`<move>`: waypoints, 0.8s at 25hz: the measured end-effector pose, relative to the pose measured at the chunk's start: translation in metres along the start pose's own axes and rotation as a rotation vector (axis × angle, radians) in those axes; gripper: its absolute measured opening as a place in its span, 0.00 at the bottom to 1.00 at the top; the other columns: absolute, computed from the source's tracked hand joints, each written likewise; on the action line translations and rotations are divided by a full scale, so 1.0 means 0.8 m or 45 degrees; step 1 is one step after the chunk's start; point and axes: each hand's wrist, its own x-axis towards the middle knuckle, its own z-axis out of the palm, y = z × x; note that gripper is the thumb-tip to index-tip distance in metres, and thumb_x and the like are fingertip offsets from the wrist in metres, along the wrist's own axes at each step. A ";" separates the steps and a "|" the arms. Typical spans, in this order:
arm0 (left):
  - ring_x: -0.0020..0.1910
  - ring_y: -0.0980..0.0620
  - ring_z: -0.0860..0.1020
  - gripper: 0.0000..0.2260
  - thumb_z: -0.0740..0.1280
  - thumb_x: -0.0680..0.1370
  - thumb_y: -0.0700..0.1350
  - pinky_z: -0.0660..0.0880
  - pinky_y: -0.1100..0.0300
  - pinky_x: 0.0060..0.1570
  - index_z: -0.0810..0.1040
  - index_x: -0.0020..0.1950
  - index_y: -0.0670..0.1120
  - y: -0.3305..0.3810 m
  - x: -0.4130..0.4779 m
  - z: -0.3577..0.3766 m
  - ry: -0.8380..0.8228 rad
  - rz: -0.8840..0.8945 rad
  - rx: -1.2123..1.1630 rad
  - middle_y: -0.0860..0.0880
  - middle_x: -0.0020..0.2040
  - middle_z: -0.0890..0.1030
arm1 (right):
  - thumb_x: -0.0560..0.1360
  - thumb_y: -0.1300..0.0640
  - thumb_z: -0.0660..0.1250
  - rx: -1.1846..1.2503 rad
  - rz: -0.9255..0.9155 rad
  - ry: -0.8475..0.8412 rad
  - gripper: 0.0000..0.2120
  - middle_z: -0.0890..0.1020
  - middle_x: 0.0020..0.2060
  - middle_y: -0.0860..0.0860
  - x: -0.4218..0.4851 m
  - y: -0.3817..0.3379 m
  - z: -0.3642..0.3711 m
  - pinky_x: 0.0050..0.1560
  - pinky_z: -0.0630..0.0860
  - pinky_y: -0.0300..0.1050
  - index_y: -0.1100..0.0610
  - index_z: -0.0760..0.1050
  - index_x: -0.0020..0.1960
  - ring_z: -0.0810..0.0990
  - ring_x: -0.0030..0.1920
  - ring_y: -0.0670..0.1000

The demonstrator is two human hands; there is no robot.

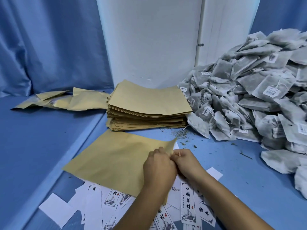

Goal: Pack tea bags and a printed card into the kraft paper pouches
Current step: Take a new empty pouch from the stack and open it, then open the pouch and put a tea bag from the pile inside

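Left hand [158, 165] and right hand [186, 161] both pinching pouch [113, 160] mouth edge, fingers curled; contents not visible

left hand [159, 165] and right hand [186, 161]: both pinch right edge of flat tan kraft paper pouch [113, 160] | pouch lies on blue counter [41, 146], over scattered white printed cards [188, 203] | tall stack of kraft pouches [146, 103] behind | heap of grey tea bags [249, 97] at right
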 end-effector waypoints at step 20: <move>0.32 0.56 0.74 0.17 0.65 0.67 0.28 0.63 0.69 0.31 0.61 0.26 0.43 -0.040 0.019 -0.033 0.626 0.064 -1.058 0.53 0.50 0.80 | 0.80 0.56 0.60 -0.091 -0.009 0.048 0.15 0.72 0.26 0.53 0.010 -0.011 -0.032 0.22 0.63 0.37 0.59 0.70 0.36 0.69 0.20 0.49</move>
